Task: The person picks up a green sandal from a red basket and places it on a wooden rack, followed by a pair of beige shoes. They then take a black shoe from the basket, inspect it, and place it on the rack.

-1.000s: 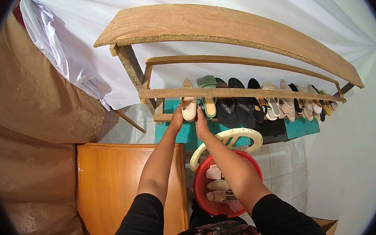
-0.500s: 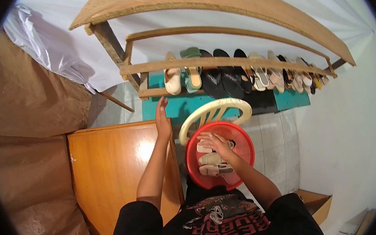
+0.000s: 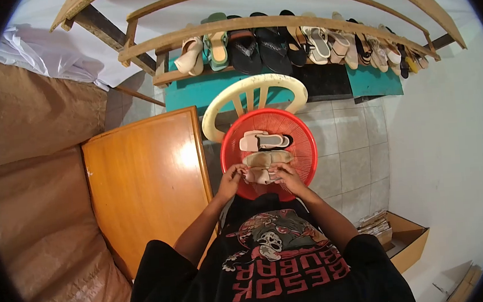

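Note:
A red plastic basket point(image 3: 309, 140) rests on a cream plastic chair point(image 3: 211, 116) in front of me. Inside it several light-coloured shoes lie sideways: pale sandals point(image 3: 257, 142) at the far side, a beige flat shoe point(image 3: 260, 159) in the middle and a pale pink shoe point(image 3: 259, 176) nearest me. My left hand point(image 3: 231, 181) reaches over the basket's left rim, its fingers closed at the toe of the pink shoe. At that shoe's other end is my right hand point(image 3: 288, 178), fingers bent around it. Both hands partly cover the shoe.
A wooden rack point(image 3: 162, 78) stands beyond the chair, with black flip-flops point(image 3: 272, 49), a cream heeled shoe point(image 3: 190, 57) and several other sandals. An orange-brown wooden table point(image 3: 147, 181) is at my left, beside a brown-covered sofa point(image 3: 36, 207). An open cardboard box point(image 3: 413, 245) sits at right.
My left hand has come down from above the table's edge to the basket. My right hand has moved from the far shoes to the nearest one. The view has tilted downward.

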The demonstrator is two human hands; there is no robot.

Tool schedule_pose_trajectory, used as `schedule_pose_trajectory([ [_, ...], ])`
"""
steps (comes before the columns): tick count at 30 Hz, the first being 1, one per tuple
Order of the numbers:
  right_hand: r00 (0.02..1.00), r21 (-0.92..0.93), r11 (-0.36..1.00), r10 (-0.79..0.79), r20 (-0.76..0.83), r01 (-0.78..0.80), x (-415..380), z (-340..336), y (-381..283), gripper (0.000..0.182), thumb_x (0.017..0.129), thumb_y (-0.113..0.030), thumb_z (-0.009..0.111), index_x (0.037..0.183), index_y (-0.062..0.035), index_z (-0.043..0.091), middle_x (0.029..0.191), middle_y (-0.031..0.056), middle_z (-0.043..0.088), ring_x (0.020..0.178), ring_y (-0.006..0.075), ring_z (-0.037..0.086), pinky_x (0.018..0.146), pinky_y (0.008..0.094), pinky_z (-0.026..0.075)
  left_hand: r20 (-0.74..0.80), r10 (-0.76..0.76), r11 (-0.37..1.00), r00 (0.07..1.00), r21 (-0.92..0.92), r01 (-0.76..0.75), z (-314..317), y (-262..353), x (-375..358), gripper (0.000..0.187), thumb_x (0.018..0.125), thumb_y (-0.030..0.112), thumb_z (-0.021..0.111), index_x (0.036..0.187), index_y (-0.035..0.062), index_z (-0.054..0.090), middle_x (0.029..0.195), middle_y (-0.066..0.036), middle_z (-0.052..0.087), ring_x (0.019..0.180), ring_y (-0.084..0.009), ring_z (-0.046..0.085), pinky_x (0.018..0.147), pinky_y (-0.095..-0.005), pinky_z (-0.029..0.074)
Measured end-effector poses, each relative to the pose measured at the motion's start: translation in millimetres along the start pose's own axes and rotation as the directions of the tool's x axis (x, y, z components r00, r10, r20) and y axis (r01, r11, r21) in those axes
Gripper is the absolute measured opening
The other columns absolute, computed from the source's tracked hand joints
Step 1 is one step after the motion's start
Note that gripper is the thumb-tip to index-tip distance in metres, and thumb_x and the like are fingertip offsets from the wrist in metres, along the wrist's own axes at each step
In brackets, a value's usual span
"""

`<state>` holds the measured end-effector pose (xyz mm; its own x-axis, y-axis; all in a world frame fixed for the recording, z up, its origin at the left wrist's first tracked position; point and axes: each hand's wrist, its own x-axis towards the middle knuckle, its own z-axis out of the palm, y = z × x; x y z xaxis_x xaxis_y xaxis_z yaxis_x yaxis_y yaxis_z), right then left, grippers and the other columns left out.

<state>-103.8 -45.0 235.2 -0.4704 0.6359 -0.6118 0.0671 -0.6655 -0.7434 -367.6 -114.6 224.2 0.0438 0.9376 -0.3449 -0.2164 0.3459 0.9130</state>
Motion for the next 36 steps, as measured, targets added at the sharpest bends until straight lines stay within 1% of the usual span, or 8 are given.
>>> schedule_pose_trajectory([
  [6, 0.997, -0.038, 0.996, 0.081, 0.001, -0.081, 6.5, -55.2, 20.3, 0.034, 0.097, -0.021, 0.051, 0.129, -0.0092, 0.056, 0.120, 0.0055, 0.065, 0.094, 0.0152, 0.062, 0.080, 0.0313, 0.052, -0.307, -0.203, 0.979, 0.930, -0.046, 0.198, 23.1, -50.5, 5.5, 0.026, 0.103, 0.015, 0.046, 0.125, 0.0077, 0.057, 0.105, -0.003, 0.065, 0.092, -0.0147, 0.063, 0.080, -0.0300, 0.049],
  [9, 0.994, -0.050, 0.992, 0.113, 0.004, -0.112, 6.2, -84.5, 27.2, 0.035, 0.095, -0.023, 0.054, 0.127, -0.0098, 0.057, 0.117, 0.0032, 0.064, 0.092, 0.0153, 0.062, 0.078, 0.0312, 0.051, -0.431, -0.529, 0.847, 0.731, -0.324, 0.421, 44.0, -57.3, -4.4, 0.027, 0.101, 0.023, 0.048, 0.126, 0.0138, 0.055, 0.106, -0.002, 0.065, 0.089, -0.0158, 0.065, 0.074, -0.0307, 0.049],
  [14, 0.981, -0.089, 0.977, 0.195, 0.004, -0.194, 0.9, -113.7, 35.1, 0.036, 0.093, -0.027, 0.062, 0.125, -0.0101, 0.058, 0.107, 0.0019, 0.062, 0.093, 0.0149, 0.063, 0.075, 0.0300, 0.050, -0.464, -0.558, 0.826, 0.689, -0.388, 0.408, 76.4, -75.7, -31.5, 0.025, 0.101, 0.021, 0.047, 0.122, 0.0122, 0.055, 0.103, -0.003, 0.065, 0.085, -0.0153, 0.064, 0.073, -0.0320, 0.049],
  [22, 0.999, -0.443, 0.896, -0.019, 0.042, 0.036, 31.0, -123.3, 109.9, 0.032, 0.089, -0.010, 0.061, 0.120, -0.0055, 0.059, 0.108, 0.0041, 0.062, 0.094, 0.0147, 0.060, 0.080, 0.0324, 0.051, -0.345, -0.607, 0.728, 0.716, -0.602, 0.328, 98.3, -116.6, -15.1, 0.037, 0.101, 0.031, 0.045, 0.130, 0.0080, 0.050, 0.122, -0.010, 0.059, 0.110, -0.0236, 0.058, 0.093, -0.0408, 0.045],
  [24, 0.997, -0.461, 0.886, 0.070, 0.014, -0.055, 55.9, -129.7, 138.9, 0.034, 0.085, -0.004, 0.063, 0.118, -0.0040, 0.060, 0.110, 0.0087, 0.063, 0.096, 0.0177, 0.061, 0.084, 0.0327, 0.051, -0.236, -0.667, 0.656, 0.707, -0.636, 0.407, 104.3, -147.6, 0.3, 0.042, 0.102, 0.035, 0.043, 0.133, 0.0081, 0.049, 0.131, -0.013, 0.055, 0.114, -0.0234, 0.055, 0.096, -0.0410, 0.043],
  [26, 0.970, -0.806, 0.560, -0.234, 0.066, 0.190, 52.8, -114.4, 120.6, 0.040, 0.081, -0.009, 0.068, 0.120, -0.0032, 0.059, 0.113, 0.0139, 0.062, 0.101, 0.0260, 0.061, 0.090, 0.0365, 0.050, -0.214, -0.684, 0.618, 0.697, -0.678, 0.398, 112.0, -185.9, 17.7, 0.048, 0.097, 0.038, 0.048, 0.130, 0.0030, 0.047, 0.135, -0.015, 0.048, 0.124, -0.0286, 0.048, 0.103, -0.0452, 0.040],
  [28, 0.992, -0.870, 0.481, -0.102, 0.068, 0.110, 59.2, -107.2, 111.1, 0.054, 0.078, -0.016, 0.073, 0.128, -0.0049, 0.055, 0.120, 0.0168, 0.059, 0.112, 0.0326, 0.057, 0.098, 0.0423, 0.045, -0.138, -0.781, 0.563, 0.609, -0.576, 0.592, 118.2, -202.7, 32.5, 0.044, 0.096, 0.037, 0.048, 0.127, 0.0054, 0.050, 0.133, -0.015, 0.047, 0.122, -0.0296, 0.047, 0.102, -0.0465, 0.039],
  [36, 0.998, -0.955, 0.296, 0.060, 0.034, 0.015, 83.4, -96.3, 123.5, 0.082, 0.072, -0.029, 0.080, 0.142, -0.0096, 0.044, 0.144, 0.0128, 0.048, 0.136, 0.0307, 0.041, 0.115, 0.0422, 0.030, -0.112, -0.821, 0.329, 0.560, -0.894, 0.304, 151.8, -223.8, 69.8, 0.043, 0.096, 0.036, 0.043, 0.127, 0.0079, 0.050, 0.131, -0.015, 0.049, 0.119, -0.0365, 0.047, 0.104, -0.0500, 0.036],
])
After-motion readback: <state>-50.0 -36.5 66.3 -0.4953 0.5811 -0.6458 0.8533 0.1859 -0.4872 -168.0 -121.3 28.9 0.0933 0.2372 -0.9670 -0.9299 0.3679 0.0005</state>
